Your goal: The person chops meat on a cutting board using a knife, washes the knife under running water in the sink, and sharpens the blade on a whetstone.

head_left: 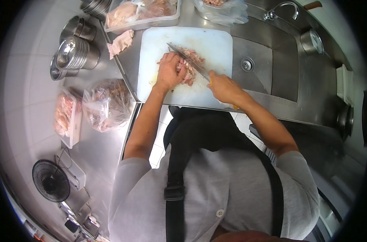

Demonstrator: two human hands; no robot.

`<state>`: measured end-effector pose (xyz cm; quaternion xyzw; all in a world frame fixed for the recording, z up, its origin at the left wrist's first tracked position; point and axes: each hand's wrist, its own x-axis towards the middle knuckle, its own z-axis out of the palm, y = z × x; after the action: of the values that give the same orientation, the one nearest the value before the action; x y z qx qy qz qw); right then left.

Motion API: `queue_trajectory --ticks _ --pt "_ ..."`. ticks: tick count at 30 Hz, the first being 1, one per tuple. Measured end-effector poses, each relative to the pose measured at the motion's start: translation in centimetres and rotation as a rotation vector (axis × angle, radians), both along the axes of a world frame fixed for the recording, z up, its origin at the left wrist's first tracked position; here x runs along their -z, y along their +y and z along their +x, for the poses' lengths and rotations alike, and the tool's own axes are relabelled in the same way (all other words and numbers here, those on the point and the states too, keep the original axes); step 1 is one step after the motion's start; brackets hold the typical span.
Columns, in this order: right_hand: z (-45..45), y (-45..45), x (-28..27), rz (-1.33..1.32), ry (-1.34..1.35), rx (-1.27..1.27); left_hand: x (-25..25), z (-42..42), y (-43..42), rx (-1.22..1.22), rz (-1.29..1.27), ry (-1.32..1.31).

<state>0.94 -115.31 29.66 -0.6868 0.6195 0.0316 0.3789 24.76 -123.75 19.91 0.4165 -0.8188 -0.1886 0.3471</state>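
Note:
My right hand [225,87] is wrapped round the yellowish handle of a kitchen knife [189,61]. Its long blade points up and left across a pile of chopped raw meat [194,55]. My left hand [170,71] presses down on the near side of the meat with curled fingers, just left of the blade. Part of the meat is hidden under that hand. Beneath everything lies a white cutting board [154,44], with small scraps scattered on it.
Right of the board is a steel sink [286,70] with a faucet [281,11]. A tub of raw meat [141,25] stands behind, near a loose meat piece [121,43]. Leftward are stacked steel bowls [72,54], a bag of meat [106,105], another meat tub [68,117] and a fan [51,180].

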Motion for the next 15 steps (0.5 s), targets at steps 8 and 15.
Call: queue_trajectory --ticks 8,15 --pt "2.0 -3.4 5.6 -0.179 -0.119 0.041 -0.2 0.8 0.0 0.036 0.123 0.084" --pt "-0.8 0.4 -1.6 -0.044 0.008 -0.04 -0.1 0.4 0.5 -0.024 -0.004 -0.024"
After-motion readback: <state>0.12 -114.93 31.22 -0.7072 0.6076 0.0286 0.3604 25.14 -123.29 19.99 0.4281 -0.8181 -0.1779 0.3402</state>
